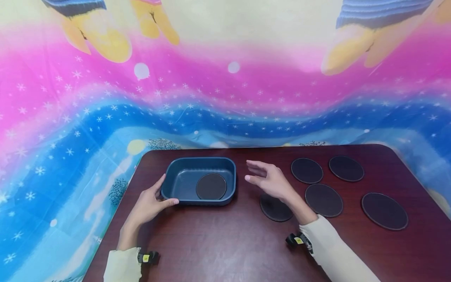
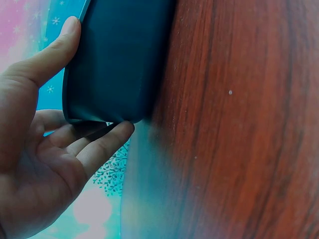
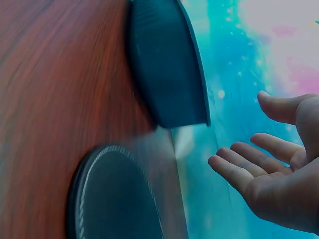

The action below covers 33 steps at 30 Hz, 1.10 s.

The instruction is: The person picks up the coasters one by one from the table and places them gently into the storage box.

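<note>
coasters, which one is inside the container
The coaster toward the right end of the dark blue container, by its near wall. It alone is within those walls; the other five coasters lie on the table to the right.

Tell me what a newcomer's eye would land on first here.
The vivid pink-and-blue snowflake-printed cloth backdrop would probably grab attention first, spreading behind the reddish-brown wood-grained table. Next comes the deep blue-green rectangular tub near the table's far edge, held at its left end by the left hand, with one flat dark round disc inside. Five similar discs lie on the table's right side.
</note>
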{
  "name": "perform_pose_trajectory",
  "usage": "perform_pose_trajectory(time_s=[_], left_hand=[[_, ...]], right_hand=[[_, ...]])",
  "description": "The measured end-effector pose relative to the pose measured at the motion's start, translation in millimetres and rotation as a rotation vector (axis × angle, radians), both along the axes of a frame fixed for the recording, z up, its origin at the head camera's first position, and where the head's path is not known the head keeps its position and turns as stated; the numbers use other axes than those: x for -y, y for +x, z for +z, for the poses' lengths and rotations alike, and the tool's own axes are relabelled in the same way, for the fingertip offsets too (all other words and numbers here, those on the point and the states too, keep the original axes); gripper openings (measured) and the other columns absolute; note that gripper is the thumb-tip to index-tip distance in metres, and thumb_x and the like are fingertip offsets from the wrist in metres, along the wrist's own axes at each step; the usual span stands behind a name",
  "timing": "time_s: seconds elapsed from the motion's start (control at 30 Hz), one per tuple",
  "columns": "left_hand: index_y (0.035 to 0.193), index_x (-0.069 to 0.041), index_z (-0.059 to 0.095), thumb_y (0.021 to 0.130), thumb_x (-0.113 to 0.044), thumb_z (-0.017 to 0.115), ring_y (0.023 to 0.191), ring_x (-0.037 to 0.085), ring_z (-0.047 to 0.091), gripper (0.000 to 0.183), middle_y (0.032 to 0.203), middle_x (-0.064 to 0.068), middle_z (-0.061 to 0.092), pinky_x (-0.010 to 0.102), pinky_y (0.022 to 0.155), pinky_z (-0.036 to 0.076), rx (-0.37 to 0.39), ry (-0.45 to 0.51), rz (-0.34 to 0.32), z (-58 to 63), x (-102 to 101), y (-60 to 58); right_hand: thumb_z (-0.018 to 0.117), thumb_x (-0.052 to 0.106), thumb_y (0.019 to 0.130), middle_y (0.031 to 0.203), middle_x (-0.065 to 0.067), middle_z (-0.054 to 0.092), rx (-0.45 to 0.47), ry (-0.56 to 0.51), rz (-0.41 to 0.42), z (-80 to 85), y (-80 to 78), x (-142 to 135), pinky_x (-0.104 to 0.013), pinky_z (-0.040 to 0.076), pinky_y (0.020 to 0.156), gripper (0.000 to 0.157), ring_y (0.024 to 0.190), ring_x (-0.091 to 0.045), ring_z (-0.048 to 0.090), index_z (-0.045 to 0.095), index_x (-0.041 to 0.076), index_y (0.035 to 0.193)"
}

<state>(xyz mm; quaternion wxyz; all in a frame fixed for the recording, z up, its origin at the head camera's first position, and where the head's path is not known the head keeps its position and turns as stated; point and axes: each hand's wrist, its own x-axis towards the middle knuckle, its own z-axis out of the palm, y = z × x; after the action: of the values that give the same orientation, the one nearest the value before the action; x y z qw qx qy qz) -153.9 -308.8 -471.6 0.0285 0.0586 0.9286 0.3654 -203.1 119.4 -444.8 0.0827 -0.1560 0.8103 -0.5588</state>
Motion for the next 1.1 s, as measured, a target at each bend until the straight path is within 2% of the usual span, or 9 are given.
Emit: perform_pose_trajectory(time_s=[0.13, 0.3, 0.43, 0.57, 0.67, 0.93, 1.1], left_hand=[[0.172, -0.004, 0.021, 0.092, -0.047, 0.085, 0.129, 0.044, 0.07, 0.111, 0.155, 0.032, 0.055, 0.054, 0.099, 0.062, -0.002, -0.002, 0.001, 0.0, 1, -0.4], [0.172, -0.005, 0.021, 0.092, -0.047, 0.085, 0.128, 0.044, 0.07, 0.111, 0.155, 0.032, 0.056, 0.054, 0.099, 0.062, -0.008, -0.009, 0.001, 0.3, 1, -0.5], [0.172, -0.006, 0.021, 0.092, -0.047, 0.085, 0.127, 0.044, 0.071, 0.111, 0.154, 0.032, 0.057, 0.054, 0.099, 0.062, -0.006, -0.007, -0.001, 0.2, 1, -0.8], [0.172, -0.006, 0.02, 0.092, -0.047, 0.085, 0.127, 0.043, 0.071, 0.111, 0.153, 0.031, 0.058, 0.054, 0.099, 0.062, -0.005, -0.003, -0.002, -0.3, 1, -0.9], [0.172, -0.006, 0.02, 0.092, -0.047, 0.085, 0.127, 0.044, 0.071, 0.111, 0.154, 0.031, 0.057, 0.054, 0.099, 0.062, -0.004, -0.002, -0.002, -0.2, 1, -0.5], [0.172, -0.007, 0.02, 0.093, -0.047, 0.084, 0.127, 0.044, 0.071, 0.11, 0.155, 0.032, 0.056, 0.053, 0.098, 0.062, -0.002, -0.005, -0.004, 0.4, -1, 0.3], [0.173, -0.009, 0.019, 0.093, -0.046, 0.084, 0.129, 0.044, 0.07, 0.11, 0.156, 0.032, 0.055, 0.053, 0.098, 0.062, 0.002, 0.005, -0.002, 0.0, -2, 0.5]], right_hand=[[0.076, 0.027, 0.103, 0.161, -0.019, 0.055, 0.019, 0.011, -0.003, -5.6, 3.9, -18, -0.052, 0.057, 0.109, 0.064, 0.149, -0.039, 0.055, 0.052, 0.013, 0.16], [0.074, 0.026, 0.104, 0.163, -0.023, 0.051, 0.034, -0.01, 0.014, -11.3, 8.8, -37, -0.047, 0.058, 0.108, 0.066, 0.151, -0.042, 0.051, 0.048, 0.01, 0.162], [0.074, 0.023, 0.104, 0.164, -0.025, 0.05, 0.01, 0.006, 0.016, -15.7, 12.5, -49, -0.05, 0.051, 0.115, 0.068, 0.152, -0.043, 0.05, 0.046, 0.006, 0.163], [0.074, 0.023, 0.104, 0.165, -0.027, 0.046, -0.038, 0.085, 0.037, -20.0, 16.8, -61, -0.058, 0.041, 0.122, 0.071, 0.153, -0.045, 0.046, 0.042, 0.003, 0.164], [0.074, 0.029, 0.104, 0.168, -0.024, 0.043, -0.083, 0.194, 0.055, -22.9, 21.4, -71, -0.063, 0.041, 0.121, 0.076, 0.154, -0.046, 0.044, 0.039, 0.005, 0.166], [0.078, 0.044, 0.099, 0.168, -0.024, 0.044, -0.159, 0.422, 0.046, -26.3, 33.3, -92, -0.064, 0.05, 0.112, 0.086, 0.143, -0.048, 0.058, 0.039, 0.009, 0.167], [0.081, 0.044, 0.097, 0.162, -0.025, 0.051, -0.177, 0.458, 0.052, -27.3, 37.0, -99, -0.063, 0.054, 0.107, 0.085, 0.139, -0.048, 0.061, 0.045, 0.003, 0.163]])
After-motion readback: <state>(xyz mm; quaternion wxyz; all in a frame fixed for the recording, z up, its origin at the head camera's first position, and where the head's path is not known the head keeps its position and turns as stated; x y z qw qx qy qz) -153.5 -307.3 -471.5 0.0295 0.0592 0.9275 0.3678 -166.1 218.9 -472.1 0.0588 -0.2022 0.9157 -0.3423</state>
